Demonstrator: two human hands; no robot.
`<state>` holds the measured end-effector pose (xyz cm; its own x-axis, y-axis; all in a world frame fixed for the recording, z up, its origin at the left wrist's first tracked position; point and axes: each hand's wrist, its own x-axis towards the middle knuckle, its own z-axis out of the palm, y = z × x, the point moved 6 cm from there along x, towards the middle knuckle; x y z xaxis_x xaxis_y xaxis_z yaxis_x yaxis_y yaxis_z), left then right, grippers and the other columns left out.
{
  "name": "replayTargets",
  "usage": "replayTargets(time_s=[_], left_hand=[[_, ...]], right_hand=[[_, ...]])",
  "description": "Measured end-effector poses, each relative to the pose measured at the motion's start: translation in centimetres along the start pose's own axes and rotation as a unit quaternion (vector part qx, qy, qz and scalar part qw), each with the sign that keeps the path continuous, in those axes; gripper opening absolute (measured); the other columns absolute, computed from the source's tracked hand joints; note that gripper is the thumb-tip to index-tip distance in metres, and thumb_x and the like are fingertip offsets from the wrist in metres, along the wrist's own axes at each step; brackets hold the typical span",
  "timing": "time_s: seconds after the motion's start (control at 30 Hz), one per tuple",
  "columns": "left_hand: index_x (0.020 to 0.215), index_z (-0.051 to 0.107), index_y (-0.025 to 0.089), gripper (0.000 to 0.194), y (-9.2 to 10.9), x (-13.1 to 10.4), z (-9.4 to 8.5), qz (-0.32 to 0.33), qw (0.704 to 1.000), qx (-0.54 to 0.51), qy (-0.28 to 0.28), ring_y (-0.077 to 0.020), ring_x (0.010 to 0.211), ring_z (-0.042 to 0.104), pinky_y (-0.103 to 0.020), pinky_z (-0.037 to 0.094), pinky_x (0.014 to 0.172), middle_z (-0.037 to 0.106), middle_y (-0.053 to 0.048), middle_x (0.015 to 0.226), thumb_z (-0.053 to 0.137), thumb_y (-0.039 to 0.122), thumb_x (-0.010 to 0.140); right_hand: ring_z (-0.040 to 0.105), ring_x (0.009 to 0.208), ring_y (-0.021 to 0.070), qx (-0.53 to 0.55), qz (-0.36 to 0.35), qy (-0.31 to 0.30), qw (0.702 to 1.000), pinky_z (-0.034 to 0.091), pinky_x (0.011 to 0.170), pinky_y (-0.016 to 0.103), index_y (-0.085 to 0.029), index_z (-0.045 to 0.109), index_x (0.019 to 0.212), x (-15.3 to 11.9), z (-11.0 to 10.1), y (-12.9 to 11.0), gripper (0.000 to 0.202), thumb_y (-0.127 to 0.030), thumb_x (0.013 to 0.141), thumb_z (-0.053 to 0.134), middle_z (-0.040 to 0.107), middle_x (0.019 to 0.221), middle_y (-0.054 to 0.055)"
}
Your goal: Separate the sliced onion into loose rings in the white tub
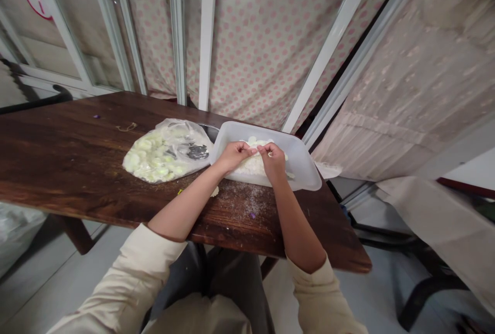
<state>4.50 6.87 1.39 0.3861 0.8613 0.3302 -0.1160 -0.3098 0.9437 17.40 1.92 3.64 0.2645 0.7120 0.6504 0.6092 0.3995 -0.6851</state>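
Observation:
Over a white plastic tub [305, 161], my left hand [236, 155] and my right hand [273, 157] meet, thumbs and fingertips pinched together. A small pale piece, its kind too small to tell, appears to be between them. Beneath the hands lies a heap of thin whitish pieces [251, 166] in the tub. Left of the tub rests a clear plastic bag [189, 135] with several pale green and white pieces [149, 159], which look like petals or slices.
The dark wooden table [96, 133] carries white grains [242, 197] near its front edge, a bit of string [127, 128] and small purple and yellow scraps. Framed glass and a dotted curtain [266, 45] stand behind. A black chair frame [425, 293] is at the right.

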Motion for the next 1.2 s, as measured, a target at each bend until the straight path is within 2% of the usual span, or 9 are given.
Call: replayTargets(time_s=[0.13, 0.23, 0.33, 0.4, 0.53, 0.63, 0.8, 0.97, 1.2], left_hand=[[0.058, 0.049, 0.014, 0.038, 0.3, -0.3, -0.4, -0.022, 0.998, -0.043, 0.027, -0.0053, 0.050, 0.032, -0.021, 0.024, 0.051, 0.040, 0.005, 0.054, 0.069, 0.047, 0.057], [0.059, 0.051, 0.015, 0.037, 0.1, -0.4, -0.5, -0.042, 0.996, -0.072, 0.044, -0.0055, 0.050, 0.033, -0.021, 0.026, 0.052, 0.042, 0.005, 0.054, 0.070, 0.046, 0.056], [0.063, 0.056, 0.014, 0.034, -0.3, -0.2, -0.7, -0.049, 0.995, -0.069, 0.054, -0.0068, 0.053, 0.039, -0.022, 0.030, 0.054, 0.049, 0.003, 0.058, 0.069, 0.044, 0.058], [0.073, 0.060, 0.014, 0.034, -0.5, 0.0, -1.0, -0.046, 0.994, -0.074, 0.072, -0.0087, 0.059, 0.045, -0.022, 0.033, 0.057, 0.056, 0.000, 0.069, 0.063, 0.047, 0.066], [0.095, 0.059, 0.015, 0.046, -1.0, 0.5, -1.8, -0.056, 0.982, -0.140, 0.117, -0.0115, 0.070, 0.052, -0.023, 0.038, 0.060, 0.061, -0.007, 0.092, 0.038, 0.053, 0.082], [0.100, 0.058, 0.014, 0.052, -1.1, 0.6, -2.3, -0.064, 0.969, -0.192, 0.145, -0.0125, 0.073, 0.054, -0.022, 0.039, 0.058, 0.060, -0.009, 0.097, 0.029, 0.054, 0.084], [0.100, 0.057, 0.016, 0.050, -0.2, 0.5, -2.7, -0.056, 0.954, -0.253, 0.149, -0.0114, 0.074, 0.055, -0.021, 0.041, 0.059, 0.061, -0.007, 0.098, 0.026, 0.053, 0.086], [0.094, 0.057, 0.016, 0.046, 0.1, 0.4, -2.5, -0.069, 0.951, -0.268, 0.135, -0.0103, 0.070, 0.054, -0.020, 0.040, 0.057, 0.061, -0.007, 0.092, 0.027, 0.050, 0.087], [0.092, 0.055, 0.016, 0.045, -0.1, 0.3, -2.4, -0.077, 0.953, -0.261, 0.134, -0.0113, 0.069, 0.055, -0.021, 0.039, 0.057, 0.061, -0.006, 0.086, 0.033, 0.055, 0.082]], right_hand=[[0.040, 0.057, 0.0097, -0.021, 0.040, 0.084, 0.995, 0.034, 0.060, 0.024, -0.018, 0.045, 0.061, 0.0, -1.2, 1.1, 0.025, -0.036, 0.077, 0.050, 0.044, 0.057, -0.005], [0.044, 0.062, 0.0113, -0.018, 0.048, 0.095, 0.994, 0.037, 0.063, 0.026, -0.017, 0.051, 0.073, 0.1, -1.3, 1.5, 0.018, -0.035, 0.076, 0.051, 0.049, 0.064, -0.002], [0.047, 0.075, 0.0155, -0.096, -0.021, 0.116, 0.988, 0.037, 0.072, 0.031, -0.017, 0.053, 0.092, -0.3, -1.5, 0.2, 0.023, -0.034, 0.077, 0.049, 0.053, 0.077, 0.002], [0.047, 0.084, 0.0189, -0.192, -0.120, 0.129, 0.966, 0.034, 0.077, 0.035, -0.017, 0.053, 0.096, -1.1, -1.4, -2.0, 0.023, -0.033, 0.081, 0.046, 0.054, 0.085, 0.006], [0.046, 0.079, 0.0181, -0.264, -0.376, -0.020, 0.888, 0.030, 0.072, 0.034, -0.018, 0.056, 0.077, -4.7, 2.0, -6.3, 0.020, -0.028, 0.084, 0.041, 0.056, 0.076, 0.005], [0.046, 0.067, 0.0154, -0.222, -0.467, -0.181, 0.837, 0.030, 0.064, 0.031, -0.018, 0.055, 0.063, -8.1, 5.4, -8.0, 0.030, -0.033, 0.085, 0.040, 0.054, 0.063, 0.003], [0.053, 0.060, 0.0146, -0.268, -0.345, -0.367, 0.821, 0.033, 0.058, 0.028, -0.016, 0.060, 0.080, -10.1, 9.3, -7.0, 0.033, -0.040, 0.085, 0.038, 0.064, 0.069, 0.005], [0.061, 0.070, 0.0226, -0.315, -0.244, -0.426, 0.812, 0.039, 0.061, 0.030, -0.015, 0.057, 0.101, -9.3, 9.5, -4.6, 0.046, -0.054, 0.079, 0.046, 0.067, 0.083, 0.011], [0.063, 0.077, 0.0243, -0.269, -0.222, -0.474, 0.808, 0.040, 0.063, 0.029, -0.017, 0.057, 0.101, -9.7, 10.7, -3.3, 0.039, -0.048, 0.081, 0.048, 0.067, 0.091, 0.011]])
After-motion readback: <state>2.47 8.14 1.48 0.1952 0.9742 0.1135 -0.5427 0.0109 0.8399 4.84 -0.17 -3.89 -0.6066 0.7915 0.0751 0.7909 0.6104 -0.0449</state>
